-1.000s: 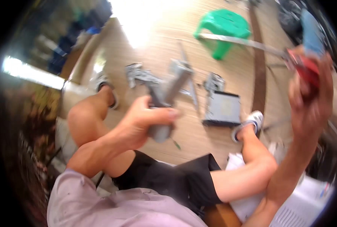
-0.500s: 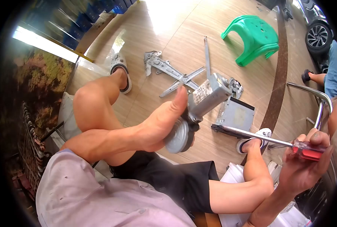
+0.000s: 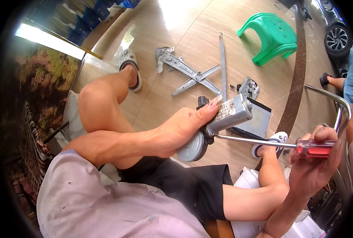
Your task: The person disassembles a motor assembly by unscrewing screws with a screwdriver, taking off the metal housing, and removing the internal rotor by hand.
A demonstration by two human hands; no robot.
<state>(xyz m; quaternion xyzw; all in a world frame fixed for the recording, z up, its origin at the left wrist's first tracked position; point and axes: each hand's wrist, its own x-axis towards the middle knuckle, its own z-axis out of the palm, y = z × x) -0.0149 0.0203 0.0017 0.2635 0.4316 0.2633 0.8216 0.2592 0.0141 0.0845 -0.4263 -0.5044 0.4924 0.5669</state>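
Note:
My left hand (image 3: 180, 129) is closed around a small electric motor (image 3: 229, 113) with a silver cylinder, a worn label and a round grey gear housing at its lower end. The thumb lies along the cylinder; the other fingers are mostly hidden behind the housing. In my right hand (image 3: 313, 166) is a screwdriver (image 3: 315, 148) with a clear and red handle. Its long shaft points left, and the tip meets the motor by a screw where cylinder and housing join. Beyond them on the floor lies a scissor-shaped metal window regulator (image 3: 190, 74).
On the tiled floor are a long metal strip (image 3: 223, 65), a small metal bracket part (image 3: 249, 88) and a flat silver box (image 3: 256, 119). A green plastic stool (image 3: 269, 37) stands farther back. At right are a chrome chair frame (image 3: 331, 93), another person's leg (image 3: 352, 75) and a car wheel (image 3: 337, 39).
The screwdriver has moved left, and its tip now touches the motor. My left hand has shifted slightly right with the motor, its thumb now farther along the cylinder.

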